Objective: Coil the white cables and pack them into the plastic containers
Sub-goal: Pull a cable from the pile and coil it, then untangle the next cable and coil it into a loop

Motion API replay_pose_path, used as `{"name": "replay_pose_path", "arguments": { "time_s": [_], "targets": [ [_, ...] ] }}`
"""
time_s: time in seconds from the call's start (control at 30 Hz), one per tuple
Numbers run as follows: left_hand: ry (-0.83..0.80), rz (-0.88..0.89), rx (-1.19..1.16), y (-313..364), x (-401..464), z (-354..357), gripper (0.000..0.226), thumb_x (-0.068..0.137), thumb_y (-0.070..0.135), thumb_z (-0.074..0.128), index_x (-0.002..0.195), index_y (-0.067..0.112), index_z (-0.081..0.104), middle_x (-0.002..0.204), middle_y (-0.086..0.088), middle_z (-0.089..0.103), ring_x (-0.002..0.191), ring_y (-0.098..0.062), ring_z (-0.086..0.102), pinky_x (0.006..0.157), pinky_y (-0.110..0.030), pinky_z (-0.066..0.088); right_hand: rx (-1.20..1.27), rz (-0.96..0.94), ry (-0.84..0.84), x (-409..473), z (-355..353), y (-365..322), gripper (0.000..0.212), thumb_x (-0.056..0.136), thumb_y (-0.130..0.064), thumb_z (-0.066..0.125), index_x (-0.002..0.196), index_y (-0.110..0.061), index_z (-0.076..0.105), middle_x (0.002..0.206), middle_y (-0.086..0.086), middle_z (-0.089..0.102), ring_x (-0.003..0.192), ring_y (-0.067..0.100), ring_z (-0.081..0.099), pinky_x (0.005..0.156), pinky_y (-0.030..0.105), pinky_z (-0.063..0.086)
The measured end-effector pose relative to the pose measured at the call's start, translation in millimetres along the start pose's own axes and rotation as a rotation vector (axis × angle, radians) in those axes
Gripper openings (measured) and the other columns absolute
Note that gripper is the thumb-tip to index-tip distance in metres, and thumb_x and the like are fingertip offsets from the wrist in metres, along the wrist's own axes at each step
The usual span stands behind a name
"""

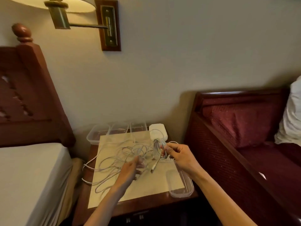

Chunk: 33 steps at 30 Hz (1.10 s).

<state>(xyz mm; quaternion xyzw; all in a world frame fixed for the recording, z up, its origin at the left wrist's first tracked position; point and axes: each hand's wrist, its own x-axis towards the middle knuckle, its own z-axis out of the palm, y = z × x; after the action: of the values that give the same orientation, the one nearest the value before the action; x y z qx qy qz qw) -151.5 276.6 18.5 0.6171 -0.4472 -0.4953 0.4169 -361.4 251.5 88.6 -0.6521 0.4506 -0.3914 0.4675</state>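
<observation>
My right hand (pixel 176 154) pinches a coiled white cable (pixel 157 148); my left hand (pixel 130 171) hovers, fingers relaxed, over tangled cables (pixel 117 158). Clear containers (pixel 114 129) line the nightstand's (pixel 146 203) back; another container (pixel 183 185) sits under my right wrist.

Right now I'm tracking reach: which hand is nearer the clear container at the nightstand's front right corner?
Right. The right hand, gripping a cable bundle, is just above and behind the container; the left hand lies over the loose cables, farther to its left.

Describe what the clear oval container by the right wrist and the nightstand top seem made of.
Clear oval container: likely thin glossy plastic, since the surface beneath shows through its walls. Nightstand top: apparently varnished reddish-brown wood, or veneer, judging by its soft sheen.
</observation>
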Motion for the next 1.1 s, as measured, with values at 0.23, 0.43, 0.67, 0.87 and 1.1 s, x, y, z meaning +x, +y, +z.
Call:
{"name": "replay_pose_path", "arguments": {
  "time_s": [0.23,0.43,0.67,0.87,1.1],
  "targets": [
    [0.004,0.397,0.664,-120,1,23,0.027,0.097,0.037,0.052,0.113,0.02,0.066,0.118,0.009,0.055,0.112,-0.012,0.055,0.094,-0.017,0.038,-0.979,-0.275,0.122,-26,6,95,0.015,0.083,-0.025,0.061,0.068,-0.029,0.061,0.071,-0.016,0.059,0.079,0.009,0.059,0.08,0.025,0.035],
    [-0.042,0.46,0.837,-159,2,26,0.083,0.088,0.075,0.01,0.14,0.024,0.05,0.153,0.004,0.035,0.144,-0.018,0.027,0.114,-0.024,0.02,-1.223,-0.049,-0.062,-17,15,128,0.015,0.065,-0.024,0.074,0.078,-0.025,0.066,0.08,-0.011,0.064,0.083,0.017,0.063,0.081,0.034,0.049],
    [-0.023,0.461,0.879,-166,2,28,0.071,0.093,0.069,0.015,0.144,0.027,0.042,0.157,0.007,0.027,0.147,-0.015,0.018,0.117,-0.025,0.012,-1.315,0.106,-0.187,-9,24,132,0.027,0.09,-0.021,0.057,0.116,-0.013,0.056,0.124,0.006,0.056,0.118,0.028,0.046,0.096,0.039,0.036],
    [-0.023,0.464,0.866,-159,-3,29,0.064,0.094,0.064,0.021,0.145,0.03,0.04,0.156,0.013,0.02,0.148,-0.01,0.011,0.118,-0.023,0.006,-1.313,0.169,-0.264,-7,23,141,0.032,0.093,-0.021,0.055,0.122,-0.008,0.056,0.133,0.01,0.049,0.123,0.031,0.042,0.099,0.04,0.035],
    [-0.047,0.439,0.812,-151,-2,28,0.043,0.098,0.044,0.048,0.138,0.028,0.048,0.152,0.013,0.03,0.146,-0.012,0.021,0.116,-0.022,0.019,-1.248,0.049,-0.089,-8,26,131,0.025,0.087,-0.016,0.047,0.103,-0.014,0.066,0.116,0.003,0.06,0.109,0.025,0.05,0.096,0.038,0.037]
  ]
}}
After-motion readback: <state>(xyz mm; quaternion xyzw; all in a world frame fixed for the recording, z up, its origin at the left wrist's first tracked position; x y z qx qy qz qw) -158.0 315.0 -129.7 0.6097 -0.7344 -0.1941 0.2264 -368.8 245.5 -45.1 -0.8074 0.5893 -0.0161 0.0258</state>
